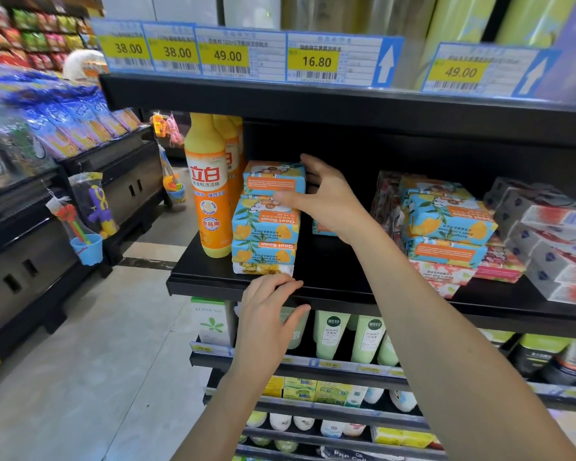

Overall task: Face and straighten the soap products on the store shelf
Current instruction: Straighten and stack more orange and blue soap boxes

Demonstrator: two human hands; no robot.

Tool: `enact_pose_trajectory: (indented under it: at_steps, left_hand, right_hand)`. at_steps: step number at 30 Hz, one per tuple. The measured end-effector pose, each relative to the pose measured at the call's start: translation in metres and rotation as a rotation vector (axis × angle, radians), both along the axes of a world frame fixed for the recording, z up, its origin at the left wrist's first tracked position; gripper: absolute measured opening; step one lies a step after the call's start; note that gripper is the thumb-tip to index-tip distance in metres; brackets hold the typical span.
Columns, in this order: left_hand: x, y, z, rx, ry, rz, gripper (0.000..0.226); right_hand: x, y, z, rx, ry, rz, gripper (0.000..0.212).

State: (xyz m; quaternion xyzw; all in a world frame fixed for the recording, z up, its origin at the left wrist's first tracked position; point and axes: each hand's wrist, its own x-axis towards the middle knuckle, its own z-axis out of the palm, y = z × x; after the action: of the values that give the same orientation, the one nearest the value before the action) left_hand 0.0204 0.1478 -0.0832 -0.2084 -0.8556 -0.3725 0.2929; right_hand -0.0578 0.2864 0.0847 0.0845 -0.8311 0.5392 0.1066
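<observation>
Bare shelf [330, 264] lies between left soap stack [263, 234] and right soap stack [446, 224].

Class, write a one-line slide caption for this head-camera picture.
Right hand grips the top soap bar of a stack beside an orange bottle; left hand rests on the shelf edge.
</observation>
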Motion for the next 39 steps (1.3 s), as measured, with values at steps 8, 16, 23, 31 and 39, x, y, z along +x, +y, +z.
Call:
enact_pose_trajectory:
  at_steps: [8, 16, 23, 31, 39]
  left_hand:
    - [0.02, -0.018, 0.036, 0.28, -0.122, -0.035, 0.023]
    - [0.019, -0.047, 0.093, 0.513, -0.132, 0.11, 0.041]
    - [0.007, -0.04, 0.108, 0.482, -0.223, 0.052, 0.059]
    - [-0.005, -0.039, 0.11, 0.438, -0.232, 0.082, 0.066]
    - [-0.013, -0.035, 0.113, 0.406, -0.317, 0.033, 0.062]
  right_hand:
    - [-0.005, 0.002, -0.004, -0.036, 0.067, -0.09, 0.082]
    - [0.02, 0.012, -0.008, -0.169, 0.169, -0.221, 0.073]
    - [0.068, 0.018, -0.024, -0.354, 0.162, -0.32, 0.067]
    - [0.104, 0.015, -0.05, -0.479, 0.128, -0.331, 0.061]
    - [0.117, 0.017, -0.062, -0.503, 0.106, -0.359, 0.061]
